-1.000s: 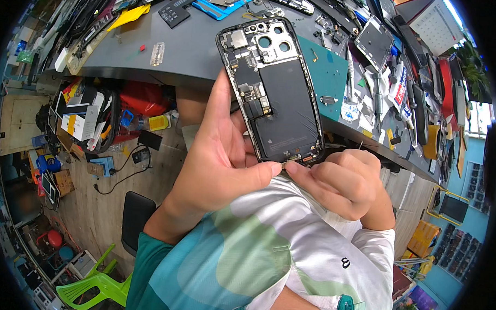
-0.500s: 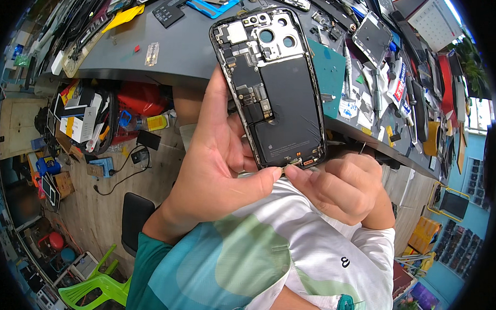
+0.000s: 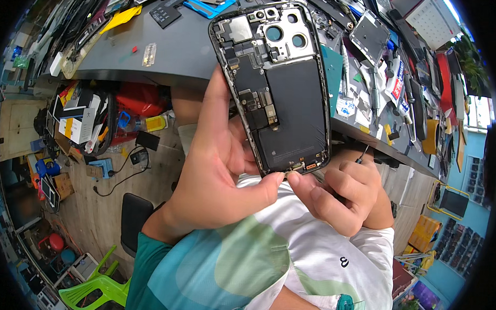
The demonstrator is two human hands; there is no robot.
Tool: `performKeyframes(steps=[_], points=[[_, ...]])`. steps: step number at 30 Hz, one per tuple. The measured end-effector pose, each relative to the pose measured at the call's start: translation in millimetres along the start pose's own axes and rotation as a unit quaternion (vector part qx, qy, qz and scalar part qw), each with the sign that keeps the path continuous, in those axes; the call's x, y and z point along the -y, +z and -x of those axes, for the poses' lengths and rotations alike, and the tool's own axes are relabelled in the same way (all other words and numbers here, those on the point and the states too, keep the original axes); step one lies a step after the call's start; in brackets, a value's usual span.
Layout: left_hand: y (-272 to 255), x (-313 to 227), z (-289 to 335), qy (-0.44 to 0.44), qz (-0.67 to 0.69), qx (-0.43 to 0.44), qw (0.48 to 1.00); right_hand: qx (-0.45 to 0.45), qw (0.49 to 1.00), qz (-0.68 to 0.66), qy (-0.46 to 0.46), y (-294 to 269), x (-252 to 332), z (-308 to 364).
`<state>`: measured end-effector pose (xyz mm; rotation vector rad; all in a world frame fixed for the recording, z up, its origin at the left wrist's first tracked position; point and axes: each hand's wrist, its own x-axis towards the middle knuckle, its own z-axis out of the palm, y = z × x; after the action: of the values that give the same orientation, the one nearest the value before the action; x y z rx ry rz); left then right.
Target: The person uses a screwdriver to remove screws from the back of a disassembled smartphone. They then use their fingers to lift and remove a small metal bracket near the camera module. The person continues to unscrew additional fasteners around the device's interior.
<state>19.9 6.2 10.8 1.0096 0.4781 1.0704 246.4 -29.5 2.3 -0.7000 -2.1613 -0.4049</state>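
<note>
An opened smartphone [image 3: 299, 102] with no screen over its insides tilts up in front of me, its battery, boards and camera openings bare. My left hand [image 3: 220, 176] is closed round its left side, the thumb at the bottom edge. My right hand [image 3: 342, 194] is curled at the bottom right corner, with thumb and forefinger near the bottom connector [image 3: 297, 166]. Whether these fingertips pinch a small part, I cannot tell. A thin dark tool [image 3: 362, 154], perhaps a screwdriver, sticks out from the curled right fingers; most of it is hidden.
Behind the phone runs a grey workbench [image 3: 109, 57] with a razor blade [image 3: 149, 54], a loose battery [image 3: 168, 13] and a blue frame [image 3: 214, 5]. Tools and tubes crowd its right side beside a green mat [image 3: 331, 76]. Below left stands a full bin [image 3: 85, 119].
The phone's camera end has shifted slightly up and right. My right fingers have loosened and moved a little, so more of the dark tool shows. My left hand keeps its hold.
</note>
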Motion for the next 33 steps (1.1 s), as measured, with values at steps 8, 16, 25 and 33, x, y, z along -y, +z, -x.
performKeyframes(steps=[8, 16, 25, 33], points=[[4.6, -3.4, 7.1, 0.031, -0.04, 0.029, 0.998, -0.073, 0.997, -0.016, 0.012, 2.4, 2.3, 3.4], [5.8, -0.6, 9.8, 0.052, -0.047, 0.02, 0.997, -0.096, 0.995, -0.013, -0.017, 5.5, -1.9, 3.8], [5.6, 2.3, 5.8, 0.02, -0.01, 0.003, 1.0, -0.007, 1.0, 0.01, -0.005, -6.3, -0.3, -2.0], [0.0, 1.8, -5.4, -0.051, 0.055, -0.009, 0.997, 0.009, 0.999, -0.003, -0.03, -4.1, -10.0, -5.5]])
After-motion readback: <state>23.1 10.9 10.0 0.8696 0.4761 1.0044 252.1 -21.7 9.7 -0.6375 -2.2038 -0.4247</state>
